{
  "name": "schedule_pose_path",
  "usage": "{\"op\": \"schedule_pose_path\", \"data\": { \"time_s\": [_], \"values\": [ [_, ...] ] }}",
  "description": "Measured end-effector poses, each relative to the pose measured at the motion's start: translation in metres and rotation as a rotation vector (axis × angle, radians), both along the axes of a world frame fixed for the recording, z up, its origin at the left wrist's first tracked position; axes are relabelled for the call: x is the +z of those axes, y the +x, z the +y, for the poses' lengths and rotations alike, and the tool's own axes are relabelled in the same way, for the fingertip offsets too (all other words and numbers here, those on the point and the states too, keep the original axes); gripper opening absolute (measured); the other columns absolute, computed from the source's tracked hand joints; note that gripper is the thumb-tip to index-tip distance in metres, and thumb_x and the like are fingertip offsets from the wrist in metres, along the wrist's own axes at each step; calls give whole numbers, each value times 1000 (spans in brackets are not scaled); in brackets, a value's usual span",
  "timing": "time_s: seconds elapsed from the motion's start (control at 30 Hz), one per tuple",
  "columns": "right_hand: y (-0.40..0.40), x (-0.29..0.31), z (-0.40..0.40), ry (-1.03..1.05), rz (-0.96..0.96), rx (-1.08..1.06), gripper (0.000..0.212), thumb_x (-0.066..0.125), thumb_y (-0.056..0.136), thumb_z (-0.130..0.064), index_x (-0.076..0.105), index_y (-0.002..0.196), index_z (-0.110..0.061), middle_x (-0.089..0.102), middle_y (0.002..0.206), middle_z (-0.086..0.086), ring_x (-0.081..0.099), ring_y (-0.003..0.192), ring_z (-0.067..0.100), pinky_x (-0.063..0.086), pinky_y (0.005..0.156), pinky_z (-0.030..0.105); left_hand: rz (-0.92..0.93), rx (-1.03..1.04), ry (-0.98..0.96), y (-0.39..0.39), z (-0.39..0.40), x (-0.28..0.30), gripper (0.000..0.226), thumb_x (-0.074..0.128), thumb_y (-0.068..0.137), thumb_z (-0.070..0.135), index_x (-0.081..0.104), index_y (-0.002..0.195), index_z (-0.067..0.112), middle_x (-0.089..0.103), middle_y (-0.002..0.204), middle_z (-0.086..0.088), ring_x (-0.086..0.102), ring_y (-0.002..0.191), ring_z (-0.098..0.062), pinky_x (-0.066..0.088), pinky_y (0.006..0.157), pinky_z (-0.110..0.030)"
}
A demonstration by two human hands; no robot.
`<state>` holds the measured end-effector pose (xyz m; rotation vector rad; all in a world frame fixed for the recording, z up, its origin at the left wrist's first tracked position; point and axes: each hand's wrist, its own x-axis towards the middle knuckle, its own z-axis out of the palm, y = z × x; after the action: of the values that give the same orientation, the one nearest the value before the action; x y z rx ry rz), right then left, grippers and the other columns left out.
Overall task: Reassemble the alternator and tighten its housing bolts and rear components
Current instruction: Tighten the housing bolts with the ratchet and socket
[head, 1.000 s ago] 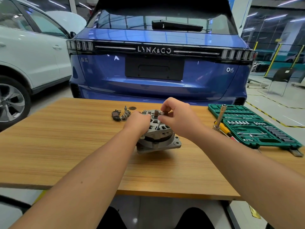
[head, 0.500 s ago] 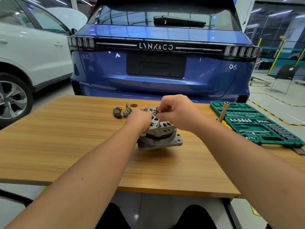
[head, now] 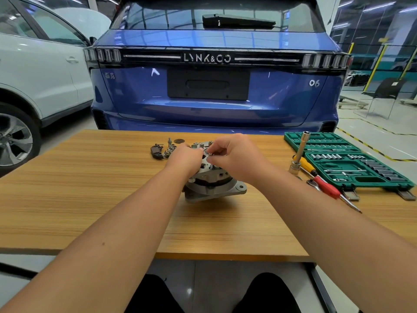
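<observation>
A grey metal alternator [head: 214, 184] stands on the wooden table [head: 90, 188], its rear face up. My left hand [head: 184, 160] curls over the housing's upper left side and holds it. Over the top of the alternator, my right hand [head: 237, 158] pinches a small metal bolt [head: 209, 153] between thumb and fingers. Loose rear parts and screws [head: 163, 150] lie on the table just behind and left of my left hand. Both hands hide most of the alternator's top.
An open green socket set case [head: 345, 161] sits at the table's right. A socket extension [head: 299, 154] stands upright before it, beside a ratchet and a red-handled screwdriver [head: 327, 188]. A blue car is parked behind the table, a white one at left.
My right hand has lowered slightly over the alternator's top with the bolt still pinched. My left hand keeps its hold on the housing.
</observation>
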<state>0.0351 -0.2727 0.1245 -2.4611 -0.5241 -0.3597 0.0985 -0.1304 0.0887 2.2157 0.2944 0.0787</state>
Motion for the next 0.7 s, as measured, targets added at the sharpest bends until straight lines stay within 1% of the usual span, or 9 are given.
{"op": "schedule_pose_path", "data": {
  "time_s": [0.07, 0.13, 0.2, 0.27, 0.37, 0.43, 0.53, 0.6, 0.7],
  "values": [
    [-2, -9, -2, -55, -11, 7, 18, 69, 96, -26, 76, 112, -20, 71, 98, -5, 63, 90, 13, 55, 78, 28, 3, -8, -13, -2, 0, 0, 57, 49, 102, 42, 36, 154, 24, 54, 124, -10, 51, 82, -23, 49, 65, -37],
    [-6, -20, -7, -39, -46, 39, 23, 65, 98, -26, 75, 118, -18, 70, 103, -4, 58, 94, 10, 48, 80, 20, -5, -13, -14, -4, 1, 2, 57, 50, 101, 43, 36, 153, 23, 54, 133, -11, 51, 87, -22, 49, 71, -39],
    [-10, -27, -11, -39, -93, 60, 27, 64, 99, -24, 72, 124, -17, 71, 109, -4, 53, 97, 5, 37, 79, 8, -13, -23, -18, -6, 1, 4, 57, 50, 102, 43, 37, 153, 22, 56, 135, -10, 51, 83, -17, 44, 66, -33],
    [-10, -29, -13, -44, -112, 52, 28, 63, 100, -19, 71, 127, -17, 72, 114, -2, 50, 98, 3, 33, 78, 3, -13, -38, -11, -9, 2, 6, 57, 50, 102, 43, 38, 153, 22, 57, 134, -9, 53, 87, -18, 37, 59, -31],
    [-9, -28, -11, -47, -133, 24, 27, 62, 100, -16, 72, 125, -17, 74, 114, 0, 53, 97, 5, 32, 74, -1, -2, -37, -24, -13, 1, 9, 57, 49, 102, 42, 36, 154, 21, 55, 136, -10, 50, 80, -18, 42, 63, -33],
    [-9, -28, -9, -55, -156, 22, 26, 62, 99, -15, 73, 123, -16, 75, 113, 1, 59, 100, 11, 32, 74, 3, 17, -54, -33, -17, 1, 12, 57, 48, 103, 41, 33, 155, 22, 51, 141, -12, 52, 83, -20, 52, 76, -40],
    [-9, -28, -6, -72, -177, 30, 25, 62, 99, -14, 74, 121, -14, 76, 113, 3, 62, 102, 16, 37, 80, 16, 45, -95, 2, -20, 4, 16, 56, 45, 106, 40, 31, 157, 21, 45, 151, -13, 52, 125, -35, 50, 102, -53],
    [-9, -29, -6, -87, -187, 36, 24, 63, 99, -13, 74, 120, -13, 75, 113, 5, 63, 105, 20, 42, 86, 22, 63, -109, 20, -21, 3, 19, 56, 43, 107, 39, 31, 158, 20, 42, 155, -14, 46, 136, -37, 47, 107, -56],
    [-10, -29, -7, -102, -178, 51, 26, 61, 100, -15, 73, 122, -13, 73, 114, 4, 60, 107, 19, 45, 92, 28, 82, -121, 37, -23, 2, 24, 54, 41, 108, 37, 30, 159, 20, 40, 157, -14, 44, 137, -38, 49, 105, -56]
  ]
}}
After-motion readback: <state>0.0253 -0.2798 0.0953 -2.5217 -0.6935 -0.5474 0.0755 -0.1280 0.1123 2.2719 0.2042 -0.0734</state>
